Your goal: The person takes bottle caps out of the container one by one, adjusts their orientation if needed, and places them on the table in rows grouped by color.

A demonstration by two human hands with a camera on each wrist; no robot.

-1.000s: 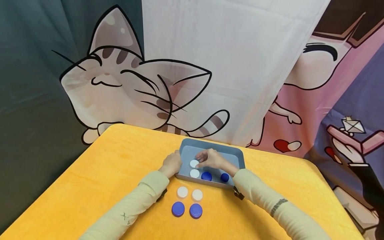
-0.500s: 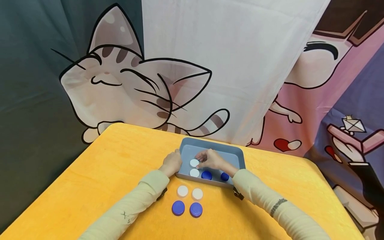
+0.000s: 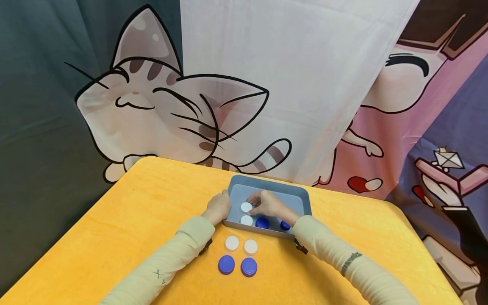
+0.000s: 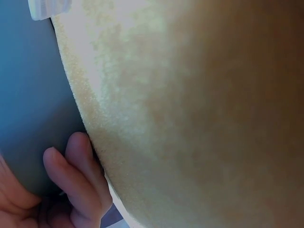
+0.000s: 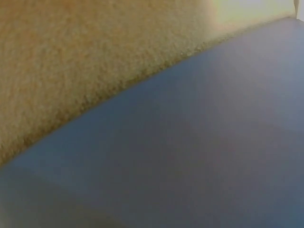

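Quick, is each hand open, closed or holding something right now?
Left hand: holding the gray tray by its left side.
Right hand: pinching the farther white cap in the tray.

A shallow grey-blue rectangular tray [image 3: 293, 198] sits flat on the worktop [image 3: 171, 190], with a held round white cap [image 3: 246, 207] toward its left end, a second white cap [image 3: 246, 220] just nearer, two blue caps [image 3: 262, 223] by its near wall, and four more caps [image 3: 249, 267] outside.
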